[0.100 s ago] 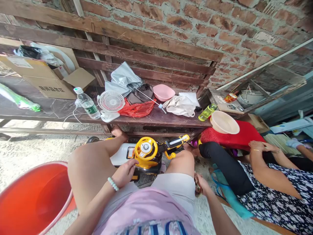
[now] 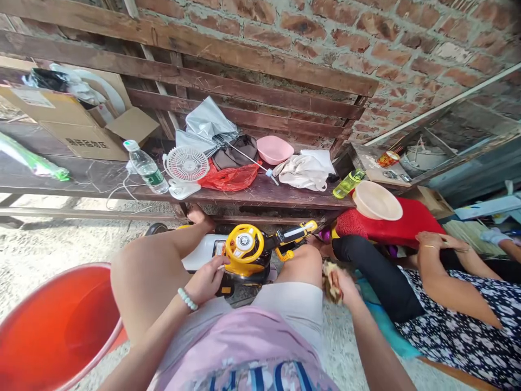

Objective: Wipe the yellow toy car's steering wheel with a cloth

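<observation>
White beads circle the wrist of the left hand, which is half curled, fingers against the dark lower part of a yellow toy vehicle; whether it grips cannot be told. The toy stands at 12 o'clock between the knees, apparently placed there for steady support and easy reach. The right hand is closed around a small tan bundle, too blurred to identify, and is held up beside the toy, not touching it. An orange basin sits at 8 o'clock, close by on the ground. At 2 o'clock, a tan bowl rests on a red seat. At 3 o'clock, a seated person in a floral dress has one hand raised near that seat. Beyond the toy, a wooden surface keeps a fan, water bottle and pink bowl off the ground.
</observation>
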Demonstrator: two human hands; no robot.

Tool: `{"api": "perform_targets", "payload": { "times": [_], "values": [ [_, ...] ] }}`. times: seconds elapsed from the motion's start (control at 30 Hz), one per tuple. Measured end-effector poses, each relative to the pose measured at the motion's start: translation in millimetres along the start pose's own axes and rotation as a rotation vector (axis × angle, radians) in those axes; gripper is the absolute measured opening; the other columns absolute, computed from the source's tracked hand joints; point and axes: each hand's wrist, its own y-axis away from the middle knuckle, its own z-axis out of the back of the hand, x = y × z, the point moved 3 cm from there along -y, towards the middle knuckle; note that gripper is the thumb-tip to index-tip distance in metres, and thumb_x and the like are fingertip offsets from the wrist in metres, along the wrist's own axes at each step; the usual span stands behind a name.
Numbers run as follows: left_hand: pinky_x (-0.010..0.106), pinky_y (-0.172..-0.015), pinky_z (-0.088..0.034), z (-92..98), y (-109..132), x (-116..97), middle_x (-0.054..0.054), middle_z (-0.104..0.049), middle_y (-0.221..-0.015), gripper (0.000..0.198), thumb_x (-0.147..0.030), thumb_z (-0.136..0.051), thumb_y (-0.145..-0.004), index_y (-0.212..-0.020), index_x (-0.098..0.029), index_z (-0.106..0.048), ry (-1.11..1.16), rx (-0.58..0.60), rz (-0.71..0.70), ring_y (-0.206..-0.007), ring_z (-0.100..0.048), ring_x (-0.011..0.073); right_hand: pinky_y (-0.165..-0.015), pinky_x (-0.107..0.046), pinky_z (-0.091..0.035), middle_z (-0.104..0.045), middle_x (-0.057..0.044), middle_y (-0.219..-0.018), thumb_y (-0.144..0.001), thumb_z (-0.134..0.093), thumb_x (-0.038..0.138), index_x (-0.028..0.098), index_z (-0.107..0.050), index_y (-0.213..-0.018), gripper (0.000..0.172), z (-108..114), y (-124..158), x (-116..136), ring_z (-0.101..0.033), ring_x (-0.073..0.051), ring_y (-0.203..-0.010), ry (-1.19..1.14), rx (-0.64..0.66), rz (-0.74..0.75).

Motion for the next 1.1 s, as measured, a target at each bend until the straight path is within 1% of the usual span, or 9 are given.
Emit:
{"api": "perform_targets", "payload": {
  "times": [0.13,0.2,0.3,0.43,0.53,0.73,0.83,0.93,1.1],
  "values": [
    [0.046,-0.112,-0.052,5.1,-8,0,0.012,-0.069,-0.129,0.031,-0.019,-0.045,-0.09,-0.114,-0.02,-0.064,0.021,-0.067,-0.012,-0.127,-0.065,0.0246,-0.079,-0.03,-0.063,-0.078,-0.014,-0.113,-0.08,-0.052,0.053,0.022,-0.065,-0.099,0.038,9,-35,80,-0.076,-0.026,-0.104,-0.22,-0.123,0.148],
    [0.045,-0.107,-0.056,-0.8,-12,3,0.012,-0.066,-0.132,0.032,-0.021,-0.047,-0.09,-0.119,-0.021,-0.062,0.061,-0.132,0.026,-0.128,-0.062,0.0248,-0.086,-0.029,-0.061,-0.077,-0.014,-0.122,-0.083,-0.053,0.049,0.018,-0.068,-0.108,0.043,-8,-48,113,-0.074,-0.026,-0.11,-0.168,-0.103,0.243],
    [0.039,-0.088,-0.063,-20.1,-16,16,0.014,-0.062,-0.132,0.037,-0.026,-0.051,-0.089,-0.125,-0.02,-0.058,0.178,-0.222,0.129,-0.124,-0.062,0.0255,-0.097,-0.03,-0.055,-0.076,-0.012,-0.125,-0.091,-0.048,0.047,0.016,-0.071,-0.117,0.046,-57,-56,149,-0.071,-0.025,-0.114,0.156,-0.074,0.426],
    [0.035,-0.081,-0.064,-48.8,-12,39,0.014,-0.061,-0.133,0.042,-0.027,-0.058,-0.085,-0.127,-0.021,-0.057,0.287,-0.266,0.255,-0.129,-0.06,0.0282,-0.115,-0.041,-0.04,-0.069,-0.011,-0.139,-0.098,-0.05,0.037,0.016,-0.074,-0.123,0.041,-129,-44,159,-0.053,-0.03,-0.135,0.551,-0.036,0.569],
    [0.039,-0.089,-0.063,-58.5,-9,57,0.014,-0.065,-0.131,0.05,-0.023,-0.057,-0.084,-0.134,-0.02,-0.056,0.253,-0.321,0.309,-0.128,-0.063,0.0281,-0.117,-0.046,-0.035,-0.068,-0.011,-0.14,-0.102,-0.048,0.036,0.019,-0.074,-0.127,0.041,-156,-24,144,-0.044,-0.034,-0.14,0.67,-0.023,0.665],
    [0.055,-0.115,-0.051,-66.7,-24,69,0.021,-0.051,-0.155,0.066,-0.019,-0.053,-0.085,-0.151,-0.016,-0.049,0.061,-0.267,0.288,-0.15,-0.046,0.0349,-0.116,-0.041,-0.037,-0.07,-0.009,-0.133,-0.104,-0.04,0.031,0.025,-0.073,-0.129,0.043,-145,-21,125,-0.053,-0.028,-0.129,0.75,0.074,1.022],
    [0.062,-0.124,-0.038,-72.6,-30,63,0.02,-0.039,-0.166,0.066,-0.016,-0.055,-0.081,-0.147,-0.014,-0.056,-0.123,-0.181,0.169,-0.158,-0.033,0.04,-0.112,-0.039,-0.038,-0.069,-0.01,-0.134,-0.1,-0.045,0.026,0.021,-0.075,-0.124,0.039,-123,-53,135,-0.055,-0.027,-0.122,0.89,0.001,0.902],
    [0.061,-0.122,-0.041,-77.0,-30,60,0.019,-0.033,-0.171,0.072,-0.012,-0.055,-0.08,-0.151,-0.014,-0.054,-0.248,-0.092,0.138,-0.159,-0.03,0.0405,-0.107,-0.037,-0.04,-0.068,-0.013,-0.137,-0.099,-0.047,0.024,0.019,-0.075,-0.125,0.039,-105,-80,144,-0.053,-0.029,-0.125,0.984,-0.117,0.706],
    [0.059,-0.122,-0.042,-77.4,-28,62,0.019,-0.027,-0.174,0.074,-0.01,-0.054,-0.082,-0.155,-0.013,-0.049,-0.295,-0.046,0.165,-0.16,-0.028,0.0395,-0.102,-0.035,-0.041,-0.073,-0.014,-0.127,-0.101,-0.046,0.029,0.019,-0.078,-0.115,0.036,-119,-71,152,-0.06,-0.028,-0.118,0.961,-0.099,0.64]
  ]
}}
